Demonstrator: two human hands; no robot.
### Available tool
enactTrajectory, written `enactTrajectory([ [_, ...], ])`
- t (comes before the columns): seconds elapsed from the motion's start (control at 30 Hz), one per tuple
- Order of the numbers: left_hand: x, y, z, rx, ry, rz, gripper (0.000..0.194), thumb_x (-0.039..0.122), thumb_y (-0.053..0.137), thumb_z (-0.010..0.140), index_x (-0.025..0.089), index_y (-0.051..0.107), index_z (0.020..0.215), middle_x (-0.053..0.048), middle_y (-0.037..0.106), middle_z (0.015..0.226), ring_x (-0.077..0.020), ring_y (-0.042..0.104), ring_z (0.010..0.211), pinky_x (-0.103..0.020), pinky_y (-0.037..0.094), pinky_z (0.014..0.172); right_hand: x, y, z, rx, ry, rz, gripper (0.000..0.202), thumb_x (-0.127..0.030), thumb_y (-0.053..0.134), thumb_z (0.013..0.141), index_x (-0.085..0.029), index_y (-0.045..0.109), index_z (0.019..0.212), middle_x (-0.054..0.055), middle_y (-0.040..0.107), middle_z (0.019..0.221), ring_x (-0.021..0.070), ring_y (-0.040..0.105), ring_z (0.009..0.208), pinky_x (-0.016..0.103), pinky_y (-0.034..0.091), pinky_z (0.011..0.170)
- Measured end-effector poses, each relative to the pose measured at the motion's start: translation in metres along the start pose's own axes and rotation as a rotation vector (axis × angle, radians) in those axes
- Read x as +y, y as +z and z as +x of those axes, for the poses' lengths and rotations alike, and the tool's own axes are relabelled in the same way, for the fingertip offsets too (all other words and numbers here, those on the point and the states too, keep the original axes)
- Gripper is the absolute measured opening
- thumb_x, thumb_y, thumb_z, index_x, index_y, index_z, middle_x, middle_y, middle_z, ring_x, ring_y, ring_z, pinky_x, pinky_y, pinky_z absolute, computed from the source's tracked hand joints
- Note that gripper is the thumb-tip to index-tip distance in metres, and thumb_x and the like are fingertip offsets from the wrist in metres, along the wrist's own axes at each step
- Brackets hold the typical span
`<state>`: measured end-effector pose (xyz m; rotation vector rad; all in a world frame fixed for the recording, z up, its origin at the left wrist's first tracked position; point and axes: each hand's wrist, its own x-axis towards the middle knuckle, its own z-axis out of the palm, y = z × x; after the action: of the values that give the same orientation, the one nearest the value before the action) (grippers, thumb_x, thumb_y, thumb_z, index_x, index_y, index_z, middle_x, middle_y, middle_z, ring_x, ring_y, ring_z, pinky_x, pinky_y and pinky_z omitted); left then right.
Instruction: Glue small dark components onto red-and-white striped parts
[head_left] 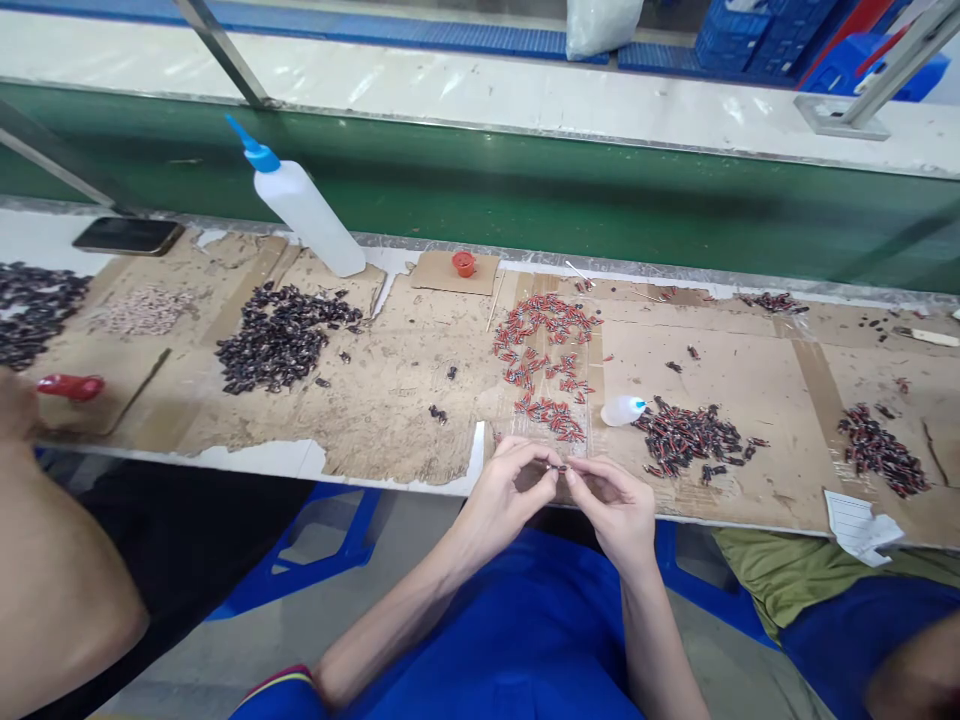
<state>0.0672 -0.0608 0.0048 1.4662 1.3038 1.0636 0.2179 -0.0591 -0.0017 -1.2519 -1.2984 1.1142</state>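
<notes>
Between the fingertips, at the bench's near edge: small dark part (pixel 556 467). Left hand (pixel 508 492) at 9 o'clock pinches one end, thumb and index closed; right hand (pixel 624 508) at 3 o'clock grips the other end likewise. Red-tipped pieces (pixel 547 410) at 12, small bottle (pixel 620 411) at 2, red-black pile (pixel 691 440) at 3, red cup (pixel 463 264) at 11, black pile (pixel 276 340) at 10.

There are two white bottles (pixel 313 215) (pixel 621 410), one phone (pixel 127 236).
</notes>
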Motion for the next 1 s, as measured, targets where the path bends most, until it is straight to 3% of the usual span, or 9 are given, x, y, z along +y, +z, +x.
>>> enactTrajectory([
  [0.13, 0.004, -0.002, 0.000, -0.040, 0.004, -0.014, 0.010, 0.016, 0.059, 0.083, 0.021, 0.067, 0.085, -0.003, 0.065, 0.084, -0.0171, 0.059, 0.085, -0.029, 0.051, 0.077, 0.003, 0.003, -0.003, 0.082, 0.001, 0.051, 0.013, -0.024, 0.071, 0.072, -0.021, 0.074, 0.084, 0.002, 0.069, 0.067, 0.0144, 0.063, 0.059, 0.027, 0.056, 0.057],
  [0.33, -0.003, 0.002, -0.001, -0.033, -0.004, -0.036, 0.010, 0.016, 0.061, 0.082, 0.021, 0.068, 0.087, -0.004, 0.067, 0.085, -0.0179, 0.061, 0.086, -0.030, 0.053, 0.077, 0.006, 0.000, -0.003, 0.052, -0.167, -0.165, 0.009, -0.021, 0.066, 0.076, -0.022, 0.072, 0.082, 0.002, 0.067, 0.068, 0.0142, 0.060, 0.059, 0.027, 0.054, 0.056],
  [0.53, -0.005, 0.004, 0.000, -0.022, 0.044, -0.030, 0.020, 0.020, 0.060, 0.085, 0.021, 0.065, 0.105, -0.007, 0.069, 0.100, -0.0181, 0.064, 0.096, -0.034, 0.051, 0.089, 0.008, -0.019, 0.001, 0.081, -0.287, -0.311, 0.009, -0.018, 0.064, 0.079, -0.021, 0.071, 0.083, 0.003, 0.069, 0.072, 0.0159, 0.063, 0.063, 0.029, 0.054, 0.060],
  [0.6, -0.006, -0.010, 0.003, 0.042, 0.103, 0.061, 0.024, 0.022, 0.062, 0.085, 0.022, 0.063, 0.109, -0.007, 0.069, 0.106, -0.0191, 0.063, 0.101, -0.036, 0.050, 0.092, 0.011, -0.035, 0.006, 0.250, -0.259, -0.370, 0.008, -0.022, 0.063, 0.080, -0.020, 0.070, 0.083, 0.005, 0.070, 0.077, 0.0186, 0.066, 0.070, 0.033, 0.055, 0.066],
  [0.67, -0.014, -0.032, 0.007, 0.149, 0.147, 0.199, 0.020, 0.023, 0.061, 0.086, 0.023, 0.064, 0.106, -0.005, 0.070, 0.105, -0.0199, 0.063, 0.101, -0.037, 0.049, 0.092, 0.014, -0.053, 0.014, 0.511, -0.201, -0.446, 0.016, -0.027, 0.062, 0.083, -0.017, 0.070, 0.092, 0.009, 0.071, 0.086, 0.0211, 0.067, 0.076, 0.037, 0.057, 0.070],
  [0.73, -0.028, -0.056, 0.010, 0.284, 0.168, 0.376, 0.015, 0.024, 0.060, 0.087, 0.023, 0.066, 0.100, -0.005, 0.071, 0.102, -0.0218, 0.062, 0.101, -0.040, 0.047, 0.093, 0.016, -0.067, 0.024, 0.604, -0.232, -0.585, 0.027, -0.033, 0.064, 0.081, -0.015, 0.069, 0.101, 0.015, 0.068, 0.106, 0.0263, 0.066, 0.092, 0.042, 0.057, 0.076],
  [0.8, -0.047, -0.078, 0.012, 0.382, 0.170, 0.552, 0.015, 0.025, 0.059, 0.086, 0.024, 0.068, 0.099, -0.005, 0.071, 0.100, -0.0240, 0.061, 0.097, -0.041, 0.047, 0.089, 0.017, -0.073, 0.032, 0.569, -0.322, -0.761, 0.035, -0.038, 0.066, 0.079, -0.015, 0.068, 0.106, 0.017, 0.064, 0.117, 0.0310, 0.060, 0.107, 0.049, 0.051, 0.089],
  [0.87, -0.063, -0.095, 0.014, 0.394, 0.192, 0.665, 0.016, 0.026, 0.058, 0.087, 0.024, 0.068, 0.100, -0.007, 0.070, 0.101, -0.0256, 0.059, 0.096, -0.042, 0.046, 0.086, 0.020, -0.070, 0.039, 0.455, -0.409, -0.881, 0.042, -0.044, 0.066, 0.079, -0.015, 0.066, 0.110, 0.017, 0.064, 0.116, 0.0335, 0.053, 0.115, 0.055, 0.044, 0.098],
  [1.0, -0.072, -0.110, 0.016, 0.115, 0.221, 0.857, 0.028, 0.015, 0.045, 0.091, 0.026, 0.069, 0.102, -0.006, 0.070, 0.107, -0.0267, 0.054, 0.105, -0.043, 0.042, 0.088, 0.030, -0.051, 0.049, 0.269, -0.416, -0.936, 0.053, -0.054, 0.063, 0.079, -0.014, 0.062, 0.114, 0.017, 0.064, 0.113, 0.0366, 0.040, 0.123, 0.058, 0.038, 0.101],
])
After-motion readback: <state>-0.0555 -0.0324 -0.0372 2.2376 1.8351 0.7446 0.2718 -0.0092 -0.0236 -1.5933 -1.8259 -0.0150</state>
